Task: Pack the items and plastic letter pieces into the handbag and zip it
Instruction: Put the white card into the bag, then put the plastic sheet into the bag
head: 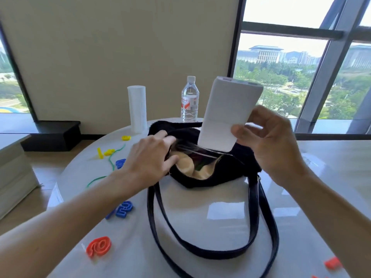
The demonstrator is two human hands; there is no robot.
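Note:
A black fuzzy handbag [202, 178] lies unzipped in the middle of the round white table [200, 227], its beige lining showing. My left hand [154, 155] grips the bag's left edge and holds the opening apart. My right hand [269, 141] holds a white power bank [226, 115] upright, its lower end at the zipper opening. Plastic letter pieces lie on the table: yellow ones [106, 152], a blue one [120, 163], another blue one [123, 209], a red one [99, 245] and a red one [332, 263] at the right front.
A water bottle [189, 99] and a tall white cylinder [137, 108] stand at the table's far side. A green string [112, 163] trails across the left part. The bag's dark straps [259, 227] loop toward me. A white block [14, 173] sits to the left.

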